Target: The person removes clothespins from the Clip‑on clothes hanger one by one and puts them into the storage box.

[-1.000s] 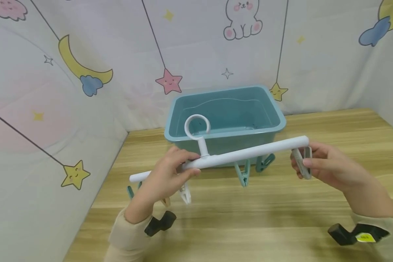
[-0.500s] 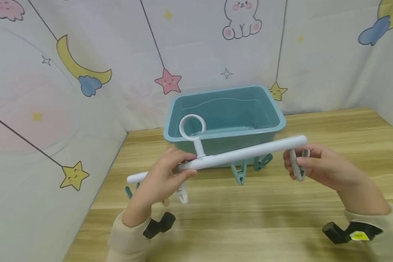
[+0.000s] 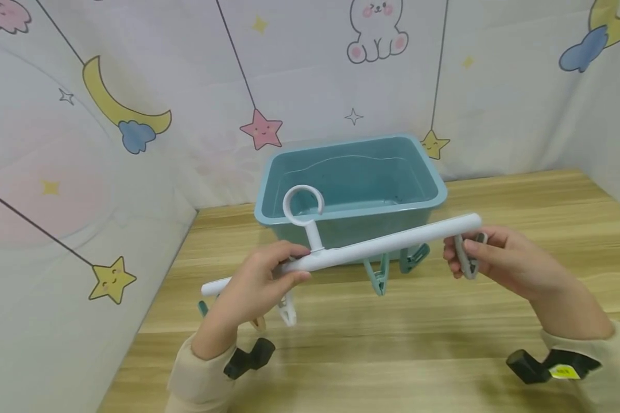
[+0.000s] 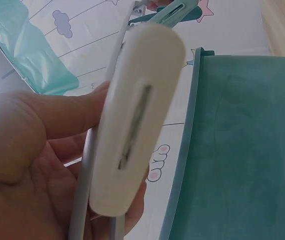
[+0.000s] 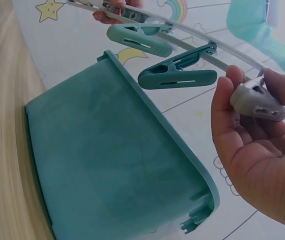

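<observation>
My left hand [image 3: 258,284] grips a white clip hanger [image 3: 392,241] just left of its ring-shaped hook, thumb in front and fingers over the top. The bar slants up to the right, held above the table. At its right end, my right hand [image 3: 511,258] pinches a grey clothespin [image 5: 260,102] hanging under the bar, between thumb and fingers. Two green clothespins dangle further in, one pale [image 5: 140,40] and one dark [image 5: 177,75]. A white clothespin [image 4: 132,125] hangs below my left hand. An orange-tan clothespin [image 3: 258,323] and a green one [image 3: 202,308] are partly hidden behind that hand and wrist.
Behind the hanger stands a teal plastic bin [image 3: 351,215] on the wood-grain table [image 3: 372,367], its near rim overlapped by the hook in the head view. A white cloth backdrop [image 3: 310,86] printed with stars and moons closes off the back and left.
The hanger and my right hand have shifted slightly left in the head view, while the view itself has also drifted a little. Both hands keep their holds.
</observation>
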A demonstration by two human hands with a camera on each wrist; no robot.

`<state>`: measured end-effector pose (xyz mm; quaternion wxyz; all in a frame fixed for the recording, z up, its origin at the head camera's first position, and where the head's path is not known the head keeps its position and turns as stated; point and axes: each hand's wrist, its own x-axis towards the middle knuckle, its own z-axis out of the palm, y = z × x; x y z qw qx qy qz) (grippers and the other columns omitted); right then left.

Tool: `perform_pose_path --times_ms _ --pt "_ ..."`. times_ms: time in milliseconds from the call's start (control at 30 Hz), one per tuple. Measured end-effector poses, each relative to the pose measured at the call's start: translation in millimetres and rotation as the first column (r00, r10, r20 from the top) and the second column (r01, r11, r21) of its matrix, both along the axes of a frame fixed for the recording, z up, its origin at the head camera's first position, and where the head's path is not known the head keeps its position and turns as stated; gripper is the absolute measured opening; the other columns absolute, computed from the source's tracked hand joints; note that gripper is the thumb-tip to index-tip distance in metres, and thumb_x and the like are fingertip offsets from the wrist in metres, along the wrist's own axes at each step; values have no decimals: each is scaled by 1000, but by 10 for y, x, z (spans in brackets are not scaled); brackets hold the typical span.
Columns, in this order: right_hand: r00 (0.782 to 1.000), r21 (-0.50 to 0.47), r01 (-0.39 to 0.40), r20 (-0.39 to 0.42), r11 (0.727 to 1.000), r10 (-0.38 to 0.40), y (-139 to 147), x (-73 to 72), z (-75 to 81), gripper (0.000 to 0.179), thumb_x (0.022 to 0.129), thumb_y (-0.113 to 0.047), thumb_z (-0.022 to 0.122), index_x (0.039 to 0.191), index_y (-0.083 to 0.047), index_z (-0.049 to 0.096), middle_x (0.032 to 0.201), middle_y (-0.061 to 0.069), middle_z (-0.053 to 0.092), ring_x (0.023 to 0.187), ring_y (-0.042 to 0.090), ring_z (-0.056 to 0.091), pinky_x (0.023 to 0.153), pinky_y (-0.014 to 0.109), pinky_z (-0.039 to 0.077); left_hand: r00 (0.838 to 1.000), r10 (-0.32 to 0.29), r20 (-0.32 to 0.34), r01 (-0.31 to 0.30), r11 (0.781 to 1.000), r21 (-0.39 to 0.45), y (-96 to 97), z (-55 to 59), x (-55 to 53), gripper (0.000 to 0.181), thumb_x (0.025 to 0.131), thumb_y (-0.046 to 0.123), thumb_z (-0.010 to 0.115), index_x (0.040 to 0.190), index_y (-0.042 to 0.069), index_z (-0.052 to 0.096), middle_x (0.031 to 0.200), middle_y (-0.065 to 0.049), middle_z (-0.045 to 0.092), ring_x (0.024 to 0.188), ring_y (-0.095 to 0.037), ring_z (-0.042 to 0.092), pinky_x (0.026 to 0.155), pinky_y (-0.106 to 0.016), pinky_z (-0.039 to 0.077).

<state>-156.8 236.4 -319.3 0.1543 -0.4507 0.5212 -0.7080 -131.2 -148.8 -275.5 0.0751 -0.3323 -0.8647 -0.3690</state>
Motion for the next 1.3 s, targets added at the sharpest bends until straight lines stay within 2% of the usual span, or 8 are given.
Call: perform_pose_path --times_ms 100,500,600,767,967,1100,1300 --pt "999 -2 32 -8 999 -32 1 17 13 36 101 12 23 119 9 54 109 9 61 91 18 61 79 29 51 1000 -14 -4 15 1000 11 0 -8 -9 29 81 4 76 109 -1 67 100 -6 68 80 -13 57 69 -25 49" --pt "999 -60 36 5 998 -36 -3 56 33 36 101 12 23 119 11 54 108 11 63 92 20 63 82 29 51 998 -64 -23 64 997 34 4 -26 -31 31 78 0 77 108 -3 69 100 -9 69 81 -14 58 70 -26 51" --pt "998 -45 56 4 997 -56 -4 72 47 35 101 12 24 119 10 54 107 10 63 91 19 63 83 29 51 998 -57 -25 58 998 33 7 -17 -17 31 77 1 78 107 -2 69 99 -8 69 80 -14 58 70 -26 51" --pt "989 27 147 7 989 -147 -2 117 91 34 101 10 28 117 4 58 104 6 64 90 16 64 81 27 51 1000 -23 1 23 999 33 13 -13 0 31 77 3 79 107 -1 70 100 -8 70 81 -13 61 71 -26 52" --pt "977 39 213 18 976 -214 -12 150 99 32 99 15 30 111 7 59 101 7 66 88 16 66 81 26 51 999 -2 51 -1 998 57 18 -12 1 29 80 7 78 107 -1 71 96 -8 72 77 -10 61 69 -24 53" --pt "943 78 332 -11 940 -332 -29 192 110 31 97 16 35 107 6 62 97 6 67 83 17 65 79 26 51 999 -23 32 21 997 70 9 -29 -6 28 80 6 77 107 -3 71 94 -8 72 75 -8 61 68 -24 53" --pt "862 171 507 -60 845 -504 -72 269 168 23 97 12 43 103 4 64 91 6 67 77 16 65 76 24 52 998 -59 -15 61 994 86 7 -37 -4 28 80 3 76 106 -5 71 91 -9 72 74 -8 61 66 -24 54"
